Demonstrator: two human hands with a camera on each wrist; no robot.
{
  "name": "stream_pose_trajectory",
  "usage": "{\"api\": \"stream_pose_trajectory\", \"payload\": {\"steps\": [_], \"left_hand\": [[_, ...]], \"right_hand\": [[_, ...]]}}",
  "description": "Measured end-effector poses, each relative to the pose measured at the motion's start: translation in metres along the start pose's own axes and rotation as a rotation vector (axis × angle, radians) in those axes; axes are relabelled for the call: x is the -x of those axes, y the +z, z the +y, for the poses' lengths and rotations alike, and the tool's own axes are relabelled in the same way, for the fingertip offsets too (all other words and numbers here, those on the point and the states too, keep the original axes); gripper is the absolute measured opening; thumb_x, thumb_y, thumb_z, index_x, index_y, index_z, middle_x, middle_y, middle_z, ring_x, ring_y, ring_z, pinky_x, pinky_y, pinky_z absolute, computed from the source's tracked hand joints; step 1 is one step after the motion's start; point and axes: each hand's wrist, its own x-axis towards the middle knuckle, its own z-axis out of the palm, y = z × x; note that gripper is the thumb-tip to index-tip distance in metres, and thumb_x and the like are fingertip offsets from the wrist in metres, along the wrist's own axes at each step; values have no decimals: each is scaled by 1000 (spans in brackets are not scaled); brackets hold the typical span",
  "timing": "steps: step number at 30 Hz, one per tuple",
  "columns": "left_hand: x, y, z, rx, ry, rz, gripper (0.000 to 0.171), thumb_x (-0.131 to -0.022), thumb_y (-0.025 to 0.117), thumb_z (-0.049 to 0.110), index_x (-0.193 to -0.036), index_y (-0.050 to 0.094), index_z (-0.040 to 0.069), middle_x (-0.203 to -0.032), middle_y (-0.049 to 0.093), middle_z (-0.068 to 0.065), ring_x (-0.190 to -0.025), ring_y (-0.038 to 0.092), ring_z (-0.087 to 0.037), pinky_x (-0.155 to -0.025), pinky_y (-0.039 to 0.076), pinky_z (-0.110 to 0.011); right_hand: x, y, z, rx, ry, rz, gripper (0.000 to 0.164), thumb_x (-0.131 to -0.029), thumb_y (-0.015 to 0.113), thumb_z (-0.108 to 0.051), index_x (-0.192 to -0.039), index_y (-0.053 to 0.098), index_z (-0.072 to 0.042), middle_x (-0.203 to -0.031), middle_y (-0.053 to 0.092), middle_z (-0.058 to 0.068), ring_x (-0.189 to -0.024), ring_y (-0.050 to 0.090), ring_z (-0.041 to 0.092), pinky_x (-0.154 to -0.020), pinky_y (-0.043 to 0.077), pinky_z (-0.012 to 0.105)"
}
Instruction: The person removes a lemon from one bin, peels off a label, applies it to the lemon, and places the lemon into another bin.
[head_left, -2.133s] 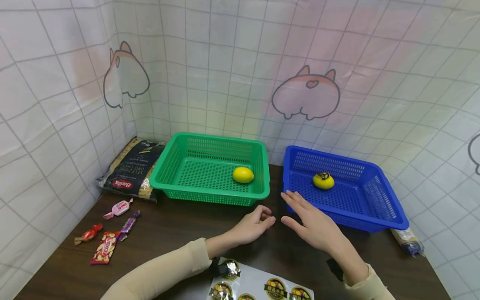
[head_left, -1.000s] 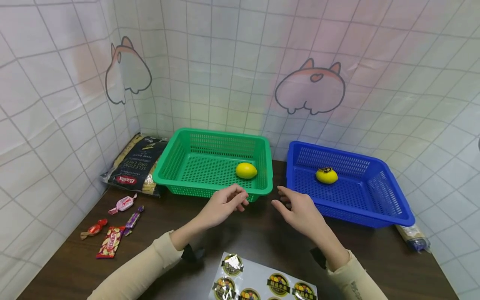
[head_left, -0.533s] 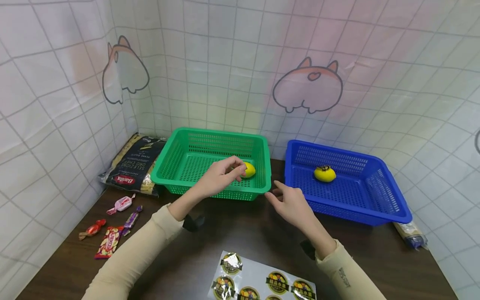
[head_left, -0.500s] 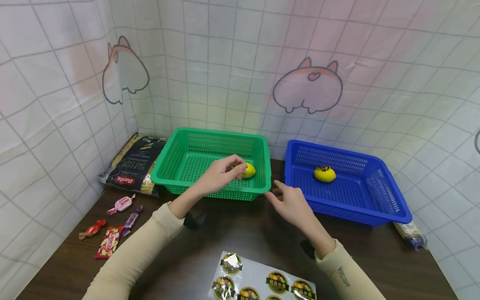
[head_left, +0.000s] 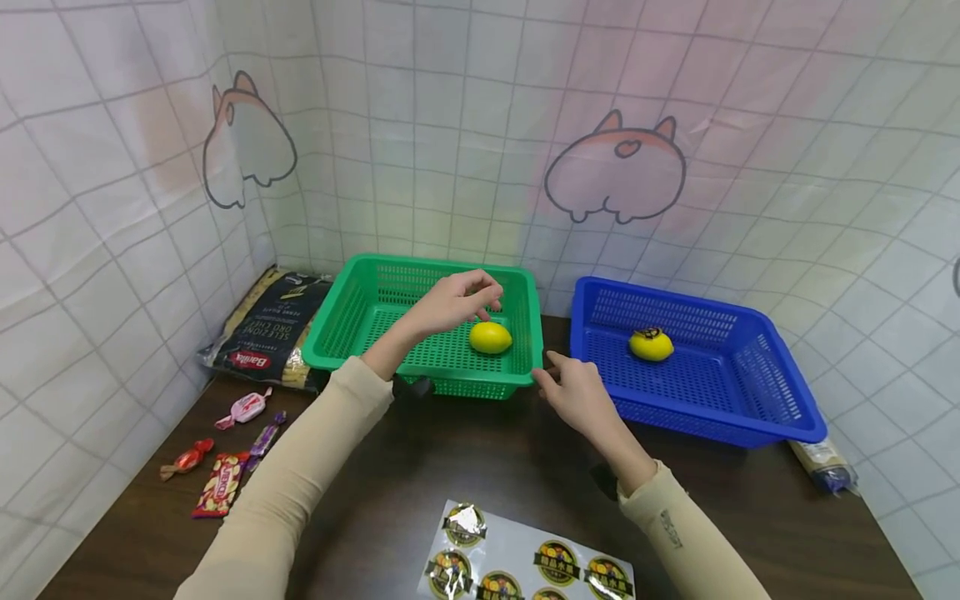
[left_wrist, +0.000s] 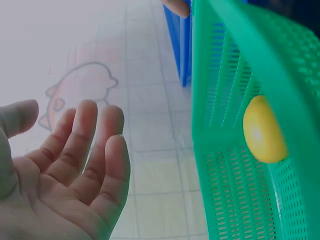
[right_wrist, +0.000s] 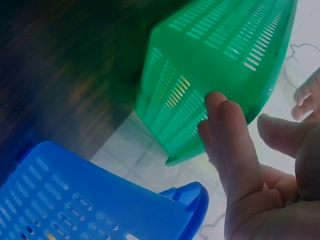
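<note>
My left hand (head_left: 452,303) hovers above the green basket (head_left: 375,367), fingers loosely bent with nothing in them. Just below it a yellow lemon (head_left: 491,338) lies on the basket floor; the left wrist view shows the lemon (left_wrist: 262,131) apart from the fingers. My right hand (head_left: 576,392) is at the basket's front right corner, between the two baskets. In the right wrist view its fingers (right_wrist: 236,145) are extended beside the green wall; whether they touch it I cannot tell. A second lemon (head_left: 651,344), bearing a dark sticker, sits in the blue basket (head_left: 705,417).
A sheet of round fruit stickers (head_left: 517,542) lies at the table's front. Several wrapped sweets, among them a pink one (head_left: 246,407), are at the left. A Barilla pasta bag (head_left: 270,329) leans behind them. Another package (head_left: 823,465) shows right of the blue basket.
My left hand has moved forward from the table to above the green basket and now hangs past the lemon. My right hand has shifted left, toward the green basket's corner.
</note>
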Motion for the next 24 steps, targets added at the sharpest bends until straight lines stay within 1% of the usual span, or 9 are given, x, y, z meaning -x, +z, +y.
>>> {"api": "stream_pose_trajectory", "payload": {"steps": [6,11,13,15,19,21,24], "left_hand": [[-15,-10,-1,-4,-33,-59,36,-104,46,43,-121,60,15,-121,67,-10,-99,69,-23,-92,56,-38],[-27,-23,-7,24,-101,-81,37,-105,44,41,-125,57,13,-127,65,-13,-105,69,-26,-89,54,-34],[-32,-28,-10,37,-129,-80,38,-106,42,40,-126,56,11,-129,63,-14,-106,68,-26,-87,53,-32],[-38,-31,-13,28,-141,-72,38,-106,42,39,-127,55,11,-129,63,-15,-106,68,-26,-85,53,-30],[-50,-35,-17,-8,-142,-46,38,-105,44,39,-125,56,9,-129,64,-17,-105,68,-27,-82,53,-28],[-54,-36,-22,-24,-148,-46,39,-106,44,38,-125,55,7,-131,63,-19,-107,68,-29,-81,52,-28],[-57,-35,-32,-34,-175,-58,40,-106,43,36,-127,54,5,-134,61,-21,-109,67,-30,-81,53,-27]], "right_hand": [[-4,1,-2,-2,7,11,53,-100,60,-26,-140,51,6,-92,78,14,-70,72,13,-59,58,29],[-6,1,-6,-62,38,-14,52,-99,61,-25,-141,51,5,-96,78,16,-74,76,19,-64,61,30],[-6,0,-6,-92,54,-28,51,-99,62,-24,-140,52,5,-101,77,18,-75,76,18,-66,61,30],[-7,-1,-5,-116,66,-38,48,-99,62,-23,-138,55,4,-102,77,19,-74,76,16,-66,62,31],[-11,-4,-3,-160,83,-37,44,-98,63,-20,-136,58,2,-100,77,18,-69,74,11,-65,62,31],[-11,-5,-2,-179,93,-40,45,-98,64,-21,-136,57,1,-98,77,18,-68,73,10,-64,62,29],[-9,-3,-2,-208,110,-64,49,-98,63,-22,-140,54,2,-101,77,18,-69,73,9,-65,62,29]]}}
